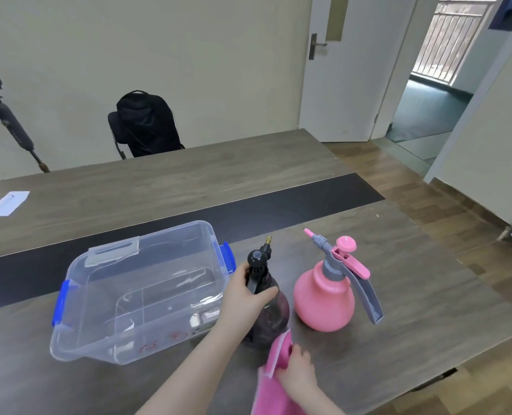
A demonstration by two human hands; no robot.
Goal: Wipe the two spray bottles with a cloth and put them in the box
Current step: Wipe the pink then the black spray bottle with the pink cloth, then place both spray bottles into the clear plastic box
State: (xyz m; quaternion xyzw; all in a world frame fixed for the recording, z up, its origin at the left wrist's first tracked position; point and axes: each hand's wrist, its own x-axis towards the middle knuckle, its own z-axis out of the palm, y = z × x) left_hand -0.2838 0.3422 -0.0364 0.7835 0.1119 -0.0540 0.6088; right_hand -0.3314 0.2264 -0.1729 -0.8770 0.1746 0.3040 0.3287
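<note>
Both hands work near the desk's front edge. The left hand (245,298) wraps around the neck and shoulder of the dark, translucent round-bodied spray bottle (271,310), fingers curled over its black trigger head, thumb on the side facing the box. The right hand (298,371) is closed on a pink cloth with a pale edge (274,369), bunched in its grip and pressed against the lower front of the dark bottle; the rest of the cloth hangs down toward the front edge and runs out of view.

The dark bottle stands upright on the grey wood-grain desk (413,310), its small brass nozzle pointing away from the person. Just beside it, toward the desk's right edge and not touching it, stands the pink plastic spray bottle with a grey handle and pink pump knob (326,298), also upright, untouched by either hand.

On the other side of the dark bottle sits the clear plastic storage box with blue latches (105,298), open-topped, with neither bottle inside. A black strip (308,199) crosses the desk behind it. Near the far left corner lies a white folded sheet (4,203). Beyond the far edge stands a black chair (147,124).
</note>
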